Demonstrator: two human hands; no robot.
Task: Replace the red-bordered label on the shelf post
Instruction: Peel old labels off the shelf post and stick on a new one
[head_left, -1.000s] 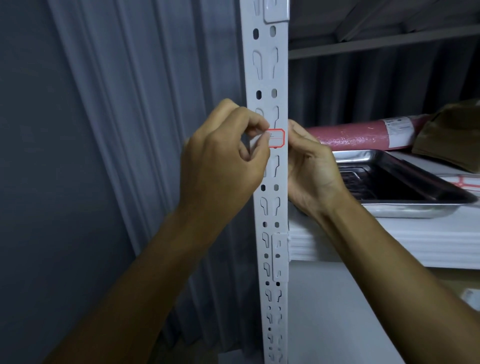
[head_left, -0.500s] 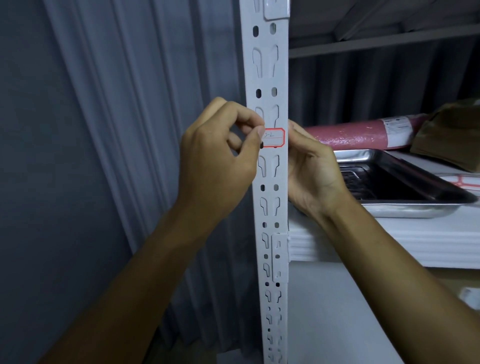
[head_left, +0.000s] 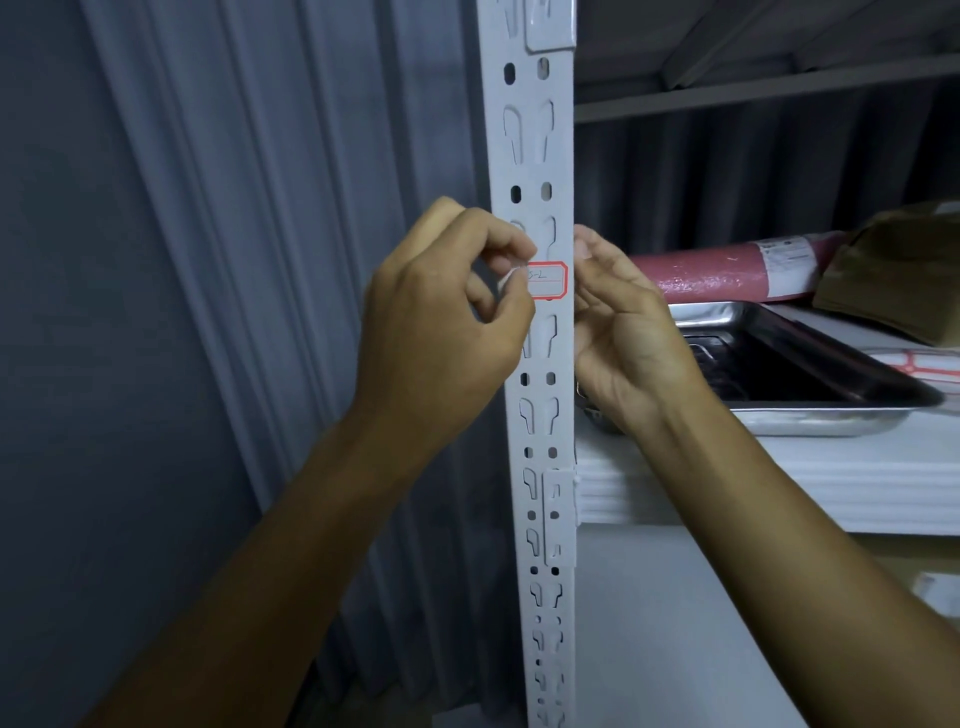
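Head view, change: since a second ago the left hand has peeled the left edge of the red-bordered label further, so handwriting now shows on it; the right hand has barely moved.
Left hand pose: raised in front of the shelf post, thumb and forefinger pinching the label's lifted left end, other fingers curled.
Right hand pose: palm toward the camera, fingers loosely curled around the post's right edge beside the label.
Label place: on the post's front face, mid-height, between both hands.
Shelf: a metal tray and a pink roll lie behind the right hand.
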